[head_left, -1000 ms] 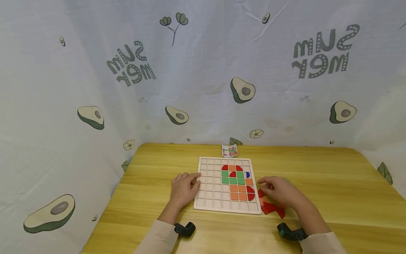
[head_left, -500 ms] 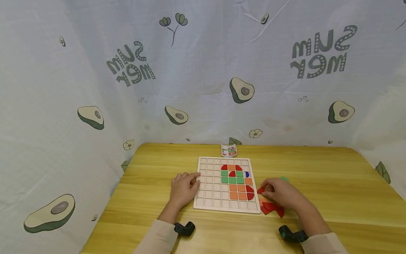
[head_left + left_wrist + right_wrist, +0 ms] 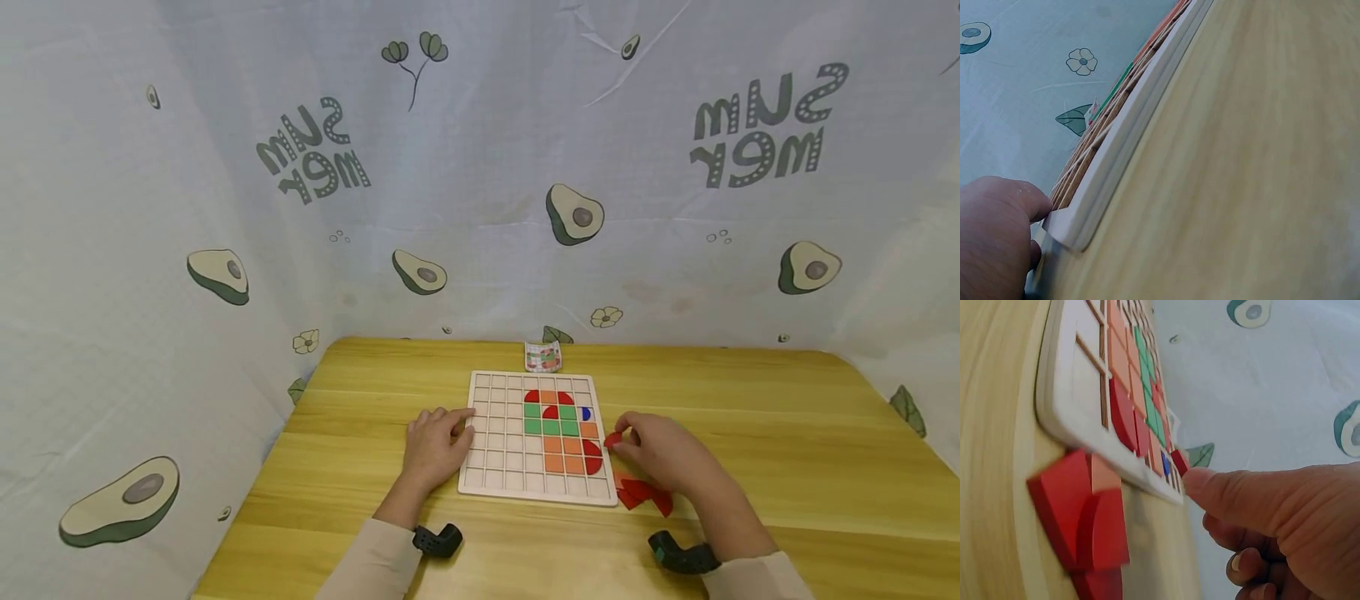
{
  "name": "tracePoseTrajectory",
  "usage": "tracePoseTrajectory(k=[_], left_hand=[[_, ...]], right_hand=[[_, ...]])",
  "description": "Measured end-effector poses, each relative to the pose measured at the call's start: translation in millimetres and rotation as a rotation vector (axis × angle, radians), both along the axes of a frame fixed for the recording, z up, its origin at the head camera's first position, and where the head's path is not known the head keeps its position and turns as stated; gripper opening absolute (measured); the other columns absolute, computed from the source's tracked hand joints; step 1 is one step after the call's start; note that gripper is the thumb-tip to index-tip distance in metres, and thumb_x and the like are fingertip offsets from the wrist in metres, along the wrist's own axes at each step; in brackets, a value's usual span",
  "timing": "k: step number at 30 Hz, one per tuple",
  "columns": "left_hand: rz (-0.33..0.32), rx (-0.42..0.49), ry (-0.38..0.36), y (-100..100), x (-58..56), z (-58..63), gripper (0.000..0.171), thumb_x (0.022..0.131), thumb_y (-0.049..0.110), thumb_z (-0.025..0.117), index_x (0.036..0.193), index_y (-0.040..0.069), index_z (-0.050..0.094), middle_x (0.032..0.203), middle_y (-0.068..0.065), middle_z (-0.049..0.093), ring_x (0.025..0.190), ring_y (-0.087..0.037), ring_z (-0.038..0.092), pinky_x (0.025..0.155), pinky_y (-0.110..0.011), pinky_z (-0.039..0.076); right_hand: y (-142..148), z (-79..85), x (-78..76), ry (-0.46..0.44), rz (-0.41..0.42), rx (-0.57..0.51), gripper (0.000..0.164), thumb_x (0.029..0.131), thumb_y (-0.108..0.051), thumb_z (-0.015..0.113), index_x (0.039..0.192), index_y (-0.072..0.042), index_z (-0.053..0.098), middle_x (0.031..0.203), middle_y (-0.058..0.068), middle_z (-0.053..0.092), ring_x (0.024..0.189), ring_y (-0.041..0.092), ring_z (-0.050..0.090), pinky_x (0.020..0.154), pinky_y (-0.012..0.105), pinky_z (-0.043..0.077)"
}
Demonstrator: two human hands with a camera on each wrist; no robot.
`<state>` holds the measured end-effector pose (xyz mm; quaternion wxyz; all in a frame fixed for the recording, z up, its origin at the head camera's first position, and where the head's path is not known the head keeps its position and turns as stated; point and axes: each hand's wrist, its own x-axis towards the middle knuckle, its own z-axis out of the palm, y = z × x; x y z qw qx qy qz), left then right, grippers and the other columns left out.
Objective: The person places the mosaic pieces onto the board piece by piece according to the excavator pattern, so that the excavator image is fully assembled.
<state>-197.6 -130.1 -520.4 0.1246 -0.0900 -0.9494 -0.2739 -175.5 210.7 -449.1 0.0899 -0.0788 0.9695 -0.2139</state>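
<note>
A pale wooden grid board [image 3: 495, 460] lies on the table, with red, green and orange pieces and one blue half-round piece [image 3: 586, 413] set in cells on its right half. My left hand [image 3: 435, 448] rests beside the board's left edge, its index finger and thumb touching the rim. Between thumb and fingers, my right hand [image 3: 663, 450] pinches a small red round-edged piece [image 3: 1180, 462] just off the board's right edge. Below that hand, several loose red pieces [image 3: 637, 492] overlap in a pile, with an orange piece [image 3: 1104, 475] partly hidden among them.
A small card [image 3: 542, 357] printed with a coloured grid pattern stands behind the board's far edge. The wooden table [image 3: 750, 417] reaches back to a light curtain [image 3: 480, 167] with avocado prints.
My right hand has closed its fingertips on a red piece from beside the board and lifted it slightly up and leftward, to the board's right edge. My left hand stays put.
</note>
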Motion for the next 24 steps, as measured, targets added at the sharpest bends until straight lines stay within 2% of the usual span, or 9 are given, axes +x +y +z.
tracePoseTrajectory(k=[5, 13, 17, 20, 24], left_hand=[[0.003, -0.002, -0.003, -1, -0.1, 0.7, 0.031, 0.098, 0.034, 0.064, 0.127, 0.03, 0.073, 0.08, 0.009, 0.056, 0.075, -0.011, 0.039, 0.076, -0.032, 0.027], [0.008, -0.003, -0.012, -3, -0.4, -1.7, 0.03, 0.098, 0.035, 0.063, 0.127, 0.031, 0.072, 0.08, 0.011, 0.056, 0.075, -0.01, 0.038, 0.076, -0.031, 0.027], [0.003, 0.0, -0.013, -2, 0.1, -1.3, 0.03, 0.099, 0.035, 0.063, 0.127, 0.031, 0.072, 0.081, 0.011, 0.057, 0.075, -0.01, 0.038, 0.076, -0.031, 0.027], [0.0, 0.001, -0.016, -1, -0.1, -0.5, 0.031, 0.099, 0.035, 0.063, 0.128, 0.031, 0.072, 0.081, 0.011, 0.057, 0.075, -0.01, 0.039, 0.076, -0.032, 0.027], [0.001, -0.002, -0.015, -1, -0.9, 0.2, 0.031, 0.099, 0.035, 0.062, 0.128, 0.031, 0.072, 0.081, 0.01, 0.057, 0.075, -0.01, 0.038, 0.076, -0.032, 0.027]], right_hand=[[-22, 2.9, 0.6, 0.052, 0.054, -0.038, 0.026, 0.094, -0.027, 0.073, 0.113, -0.009, 0.069, 0.077, 0.0, 0.054, 0.068, 0.014, 0.049, 0.059, 0.028, 0.041], [-64, -6.8, -1.4, 0.075, 0.151, -0.065, 0.018, 0.092, -0.025, 0.076, 0.106, -0.013, 0.072, 0.073, -0.004, 0.053, 0.067, 0.012, 0.048, 0.061, 0.026, 0.04], [-80, -14.3, -5.5, 0.079, 0.16, -0.061, 0.018, 0.091, -0.023, 0.077, 0.105, -0.012, 0.073, 0.075, -0.005, 0.055, 0.071, 0.013, 0.049, 0.066, 0.028, 0.042], [-89, -18.9, -8.2, 0.084, 0.136, -0.048, 0.021, 0.09, -0.023, 0.078, 0.107, -0.012, 0.073, 0.077, -0.006, 0.056, 0.075, 0.013, 0.049, 0.07, 0.029, 0.044], [-94, -21.8, -11.3, 0.106, 0.126, -0.05, 0.02, 0.09, -0.022, 0.078, 0.107, -0.012, 0.072, 0.076, -0.005, 0.054, 0.074, 0.014, 0.049, 0.069, 0.03, 0.043]])
